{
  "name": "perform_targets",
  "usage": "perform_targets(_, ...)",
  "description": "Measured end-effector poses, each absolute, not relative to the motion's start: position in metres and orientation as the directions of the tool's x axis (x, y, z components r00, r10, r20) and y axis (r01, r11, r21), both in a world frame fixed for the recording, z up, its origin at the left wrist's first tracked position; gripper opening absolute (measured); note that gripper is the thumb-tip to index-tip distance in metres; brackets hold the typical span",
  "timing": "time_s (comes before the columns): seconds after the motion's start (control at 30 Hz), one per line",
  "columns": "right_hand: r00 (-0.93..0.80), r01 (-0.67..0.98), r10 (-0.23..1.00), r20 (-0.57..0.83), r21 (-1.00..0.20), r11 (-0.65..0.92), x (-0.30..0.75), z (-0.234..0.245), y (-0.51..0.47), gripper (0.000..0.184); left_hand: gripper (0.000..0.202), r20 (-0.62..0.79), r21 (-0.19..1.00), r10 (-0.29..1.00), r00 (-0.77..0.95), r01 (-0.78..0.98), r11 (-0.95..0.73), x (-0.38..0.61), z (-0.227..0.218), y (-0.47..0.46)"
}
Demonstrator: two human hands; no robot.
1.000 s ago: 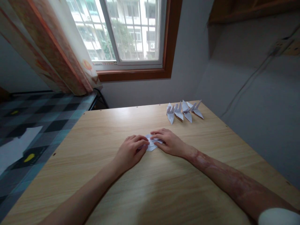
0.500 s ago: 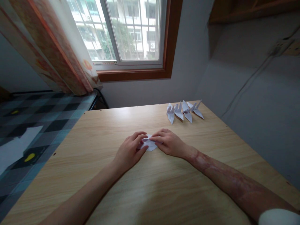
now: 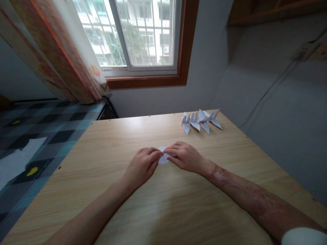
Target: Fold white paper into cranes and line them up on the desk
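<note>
A small folded sheet of white paper (image 3: 164, 159) lies on the wooden table (image 3: 194, 204), partly covered by my fingers. My left hand (image 3: 144, 162) grips its left side, the fingers drawn together and the index fingertip at the paper's middle. From the other side, my right hand (image 3: 185, 155) holds the paper's right part between thumb and fingers. The fingertips of both hands almost meet over the fold. Much of the paper's outline is hidden under the hands.
Several white folded paper cranes (image 3: 199, 121) stand in a row near the table's back right corner. To the left is a bed with a checked cover (image 3: 53, 117), with white paper sheets (image 3: 21, 158) on it. A wall and window (image 3: 148, 37) rise behind the table.
My left fingers have closed in and shifted right, the index fingertip now pressing at the paper's middle. My right hand has barely moved and stays on the paper.
</note>
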State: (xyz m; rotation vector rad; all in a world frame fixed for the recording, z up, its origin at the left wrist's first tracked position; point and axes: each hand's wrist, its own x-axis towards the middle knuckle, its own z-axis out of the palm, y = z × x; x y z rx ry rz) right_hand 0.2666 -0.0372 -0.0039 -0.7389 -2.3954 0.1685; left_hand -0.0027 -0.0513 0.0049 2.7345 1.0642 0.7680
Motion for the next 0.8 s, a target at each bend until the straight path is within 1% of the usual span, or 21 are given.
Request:
perform_targets(0.07,-0.657,0.468,0.526,0.540,-0.256,0.846,0.267,-0.003,-0.038,0.022,0.028,0.406,0.288,0.653,0.640,0.588,-0.756,-0.003,0.005,-0.052)
perform_targets(0.17,-0.666,0.484,0.519,0.535,-0.220,0.847,0.268,-0.003,-0.038,0.015,0.026,0.404,0.275,0.641,0.653,0.582,-0.766,-0.001,0.009,-0.056)
perform_targets(0.27,-0.670,0.512,0.535,0.514,-0.201,0.835,0.269,-0.004,-0.038,0.014,0.027,0.408,0.260,0.636,0.654,0.585,-0.768,0.001,0.014,-0.058)
perform_targets(0.5,-0.600,0.507,0.573,0.559,-0.289,0.812,0.269,-0.005,-0.038,0.014,0.024,0.436,0.263,0.659,0.613,0.614,-0.744,-0.002,0.009,-0.056)
perform_targets(0.6,-0.609,0.465,0.556,0.566,-0.313,0.828,0.269,-0.002,-0.041,0.013,0.022,0.441,0.329,0.697,0.566,0.621,-0.712,-0.003,0.010,-0.056)
perform_targets(0.63,-0.622,0.445,0.541,0.566,-0.314,0.839,0.269,-0.001,-0.042,0.018,0.021,0.442,0.365,0.715,0.542,0.619,-0.695,-0.003,0.011,-0.057)
perform_targets(0.73,-0.669,0.394,0.489,0.559,-0.291,0.872,0.269,0.003,-0.045,0.049,0.020,0.452,0.478,0.756,0.473,0.587,-0.653,-0.003,0.013,-0.056)
perform_targets(0.77,-0.675,0.394,0.484,0.557,-0.283,0.875,0.269,0.004,-0.045,0.053,0.019,0.453,0.512,0.763,0.461,0.567,-0.646,-0.003,0.014,-0.056)
perform_targets(0.8,-0.673,0.402,0.485,0.558,-0.275,0.874,0.269,0.004,-0.045,0.052,0.019,0.448,0.543,0.770,0.454,0.546,-0.638,-0.003,0.014,-0.055)
